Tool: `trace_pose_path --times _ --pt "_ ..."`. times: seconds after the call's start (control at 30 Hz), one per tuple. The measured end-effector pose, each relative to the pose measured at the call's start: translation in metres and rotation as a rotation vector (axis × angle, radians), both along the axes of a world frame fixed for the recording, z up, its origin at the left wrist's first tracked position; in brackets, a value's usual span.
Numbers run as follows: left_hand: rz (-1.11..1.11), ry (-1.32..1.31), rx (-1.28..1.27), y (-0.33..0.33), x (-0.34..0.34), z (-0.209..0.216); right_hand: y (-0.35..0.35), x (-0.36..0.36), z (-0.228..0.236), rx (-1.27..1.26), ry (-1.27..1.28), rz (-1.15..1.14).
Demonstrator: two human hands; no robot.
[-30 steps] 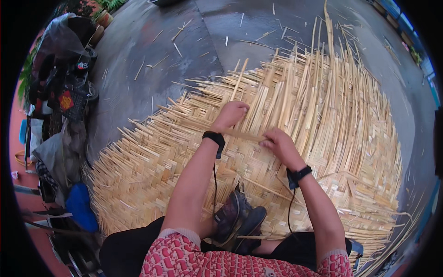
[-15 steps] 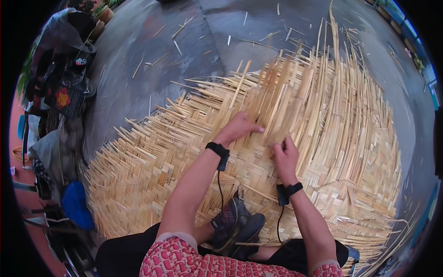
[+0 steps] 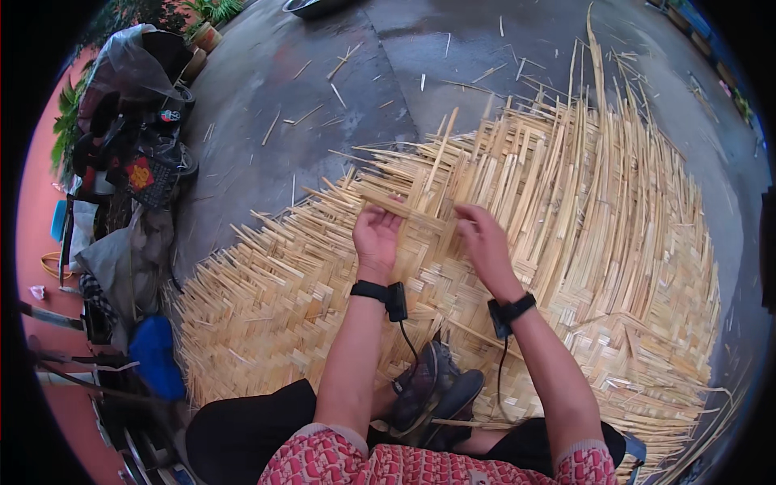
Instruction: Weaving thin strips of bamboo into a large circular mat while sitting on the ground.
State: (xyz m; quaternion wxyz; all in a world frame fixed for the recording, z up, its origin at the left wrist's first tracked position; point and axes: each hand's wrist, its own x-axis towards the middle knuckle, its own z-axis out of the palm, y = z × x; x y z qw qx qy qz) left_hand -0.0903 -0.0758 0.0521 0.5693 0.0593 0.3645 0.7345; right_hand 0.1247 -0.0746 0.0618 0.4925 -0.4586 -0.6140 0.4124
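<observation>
A large woven mat of flat straw-coloured reed strips (image 3: 267,311) spreads on the ground around me, its far strips loose and unwoven. My left hand (image 3: 377,236) is turned palm up over the mat, its fingers closed around a flat reed strip (image 3: 380,199) that lies crosswise. To its right, my right hand (image 3: 483,244) is bent inward, slightly blurred, with its fingertips closed at strips near the crosswise one's right end. Its thumb is partly hidden. Black bands with small boxes and cables sit on both wrists.
My shoes (image 3: 436,388) rest on the mat near its front. At the left stand a covered wheeled vehicle (image 3: 149,153) and a blue object (image 3: 158,356). Loose strip pieces (image 3: 335,95) litter the grey floor. A metal basin (image 3: 311,8) is at the far edge.
My left hand has turned palm up and moved slightly left, with a strip now across its fingers. My right hand has shifted up and left from the strips it was pinching.
</observation>
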Motion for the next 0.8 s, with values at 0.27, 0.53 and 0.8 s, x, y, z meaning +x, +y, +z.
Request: trace_pose_path --times 0.27,0.53,0.8 --pt "-0.995 1.326 -0.361 0.092 -0.013 0.022 0.019 -0.024 0.002 0.039 -0.464 0.367" --pt "-0.36 1.672 0.163 0.085 0.008 0.001 0.001 -0.013 0.007 0.187 -0.377 0.39" --pt "-0.393 1.732 0.053 0.091 0.014 0.018 -0.008 -0.013 0.007 0.217 -0.365 0.322"
